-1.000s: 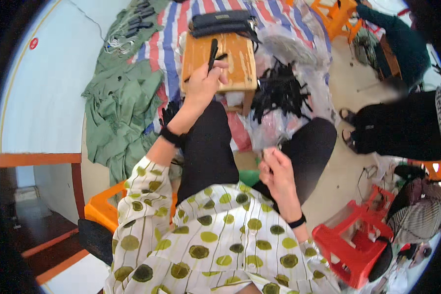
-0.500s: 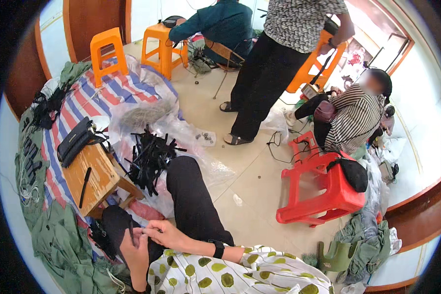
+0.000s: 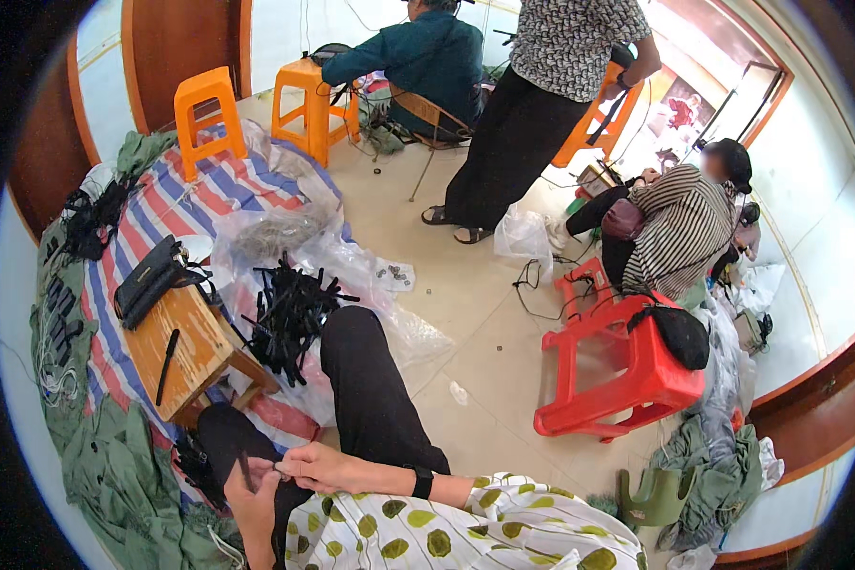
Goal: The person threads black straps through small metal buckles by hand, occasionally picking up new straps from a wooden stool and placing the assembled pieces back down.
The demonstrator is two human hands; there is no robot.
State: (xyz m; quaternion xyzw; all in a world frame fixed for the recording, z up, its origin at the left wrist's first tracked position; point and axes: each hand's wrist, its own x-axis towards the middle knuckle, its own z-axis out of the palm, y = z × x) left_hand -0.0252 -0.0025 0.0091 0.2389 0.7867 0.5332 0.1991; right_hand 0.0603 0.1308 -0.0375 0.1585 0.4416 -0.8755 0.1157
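Above my lap, my left hand is closed around a thin black strip that stands up between its fingers. My right hand meets the left one with thumb and forefinger pinched together. Whatever small thing sits between the fingertips there is too small to name. Beyond my knees lies a heap of black strips on clear plastic sheeting. A single black stick-like piece rests on the wooden stool to the left, next to a black bag.
Striped red, white and blue sheeting and green cloth cover the left floor. Orange stools stand behind. A red stool is at right, near a seated person in stripes. Another person stands ahead; one sits farther back.
My hands stay together over my lap, the strip now leaning a little differently. The standing person's feet have drawn closer together, and the striped-top person's head has shifted slightly.
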